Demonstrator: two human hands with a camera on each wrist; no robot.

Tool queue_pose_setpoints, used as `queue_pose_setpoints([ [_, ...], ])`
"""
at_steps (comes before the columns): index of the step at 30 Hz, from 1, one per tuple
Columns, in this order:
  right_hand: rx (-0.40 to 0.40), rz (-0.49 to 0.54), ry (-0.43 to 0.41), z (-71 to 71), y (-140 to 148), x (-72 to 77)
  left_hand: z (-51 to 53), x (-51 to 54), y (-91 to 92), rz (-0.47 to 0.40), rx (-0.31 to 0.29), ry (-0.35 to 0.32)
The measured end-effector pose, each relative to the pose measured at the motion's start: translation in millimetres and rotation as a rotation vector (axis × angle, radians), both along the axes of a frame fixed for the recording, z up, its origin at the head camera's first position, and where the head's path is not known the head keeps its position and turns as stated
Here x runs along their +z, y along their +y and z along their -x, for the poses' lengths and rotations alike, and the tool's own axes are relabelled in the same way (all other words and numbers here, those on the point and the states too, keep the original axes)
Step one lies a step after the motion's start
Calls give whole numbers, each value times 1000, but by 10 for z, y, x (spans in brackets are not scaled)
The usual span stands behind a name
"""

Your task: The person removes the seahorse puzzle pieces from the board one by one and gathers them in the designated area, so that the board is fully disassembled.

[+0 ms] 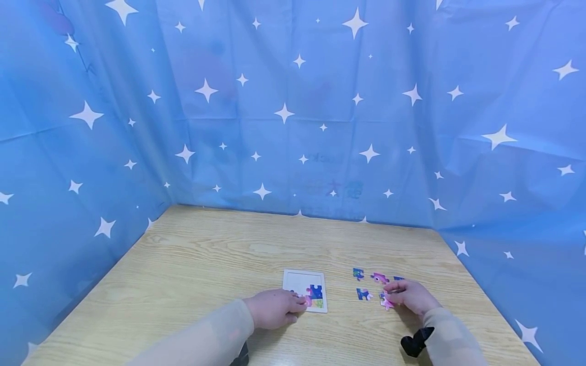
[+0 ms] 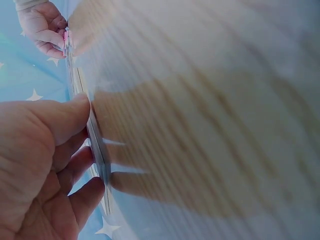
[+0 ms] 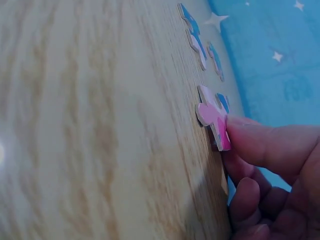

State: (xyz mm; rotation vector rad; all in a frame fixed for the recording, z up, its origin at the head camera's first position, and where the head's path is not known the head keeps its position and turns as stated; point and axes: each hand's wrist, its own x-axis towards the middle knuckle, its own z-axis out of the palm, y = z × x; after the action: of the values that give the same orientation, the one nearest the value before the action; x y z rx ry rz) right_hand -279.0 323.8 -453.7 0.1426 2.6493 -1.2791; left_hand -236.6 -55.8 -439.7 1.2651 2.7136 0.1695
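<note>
A white square puzzle tray (image 1: 297, 277) lies on the table with dark blue, pink and yellow-green pieces fitted along its right and lower part. At its lower left corner, my left hand (image 1: 275, 308) holds the tray edge, thumb and fingertips touching it in the left wrist view; the hand hides part of the picture. My right hand (image 1: 414, 296) pinches a pink puzzle piece (image 3: 212, 117) between thumb and fingers, low over the table. Beside it lie a blue and white piece (image 1: 363, 294), a pink piece with an eye (image 1: 379, 278) and a blue-green piece (image 1: 358, 274).
Another dark blue piece (image 1: 398, 278) shows partly behind the right hand. The wood-grain table (image 1: 220, 254) is bordered by a blue curtain (image 1: 284, 142) with white stars at the back and sides. A black strap (image 1: 416, 342) sits on the right wrist.
</note>
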Motion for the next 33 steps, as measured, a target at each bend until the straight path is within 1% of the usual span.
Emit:
queue_pose_setpoints([
  [4,10,-36,-11,15,0,21,1,-7,-4,-1,3,-4],
  [9,14,-58,-4,12,-12,36,0,-21,-2,2,9,-3],
  [16,12,-48,-7,-4,-15,40,-3,-15,-3,2,15,-13],
  [19,15,-30,-17,-10,-2,53,-4,-11,0,6,8,-2],
  [22,19,-17,4,-16,-25,94,-7,-14,1,8,4,4],
  [25,27,34,43,-11,-131,162,2,-17,-1,10,1,11],
  [28,63,37,89,3,-298,236,6,-20,-5,11,-2,12],
  [31,69,53,91,18,-501,277,5,-21,-5,10,-6,11],
  [32,76,48,102,25,-570,277,6,-22,-4,9,-8,13],
  [33,78,64,104,35,-642,274,6,-22,-3,7,-9,11],
])
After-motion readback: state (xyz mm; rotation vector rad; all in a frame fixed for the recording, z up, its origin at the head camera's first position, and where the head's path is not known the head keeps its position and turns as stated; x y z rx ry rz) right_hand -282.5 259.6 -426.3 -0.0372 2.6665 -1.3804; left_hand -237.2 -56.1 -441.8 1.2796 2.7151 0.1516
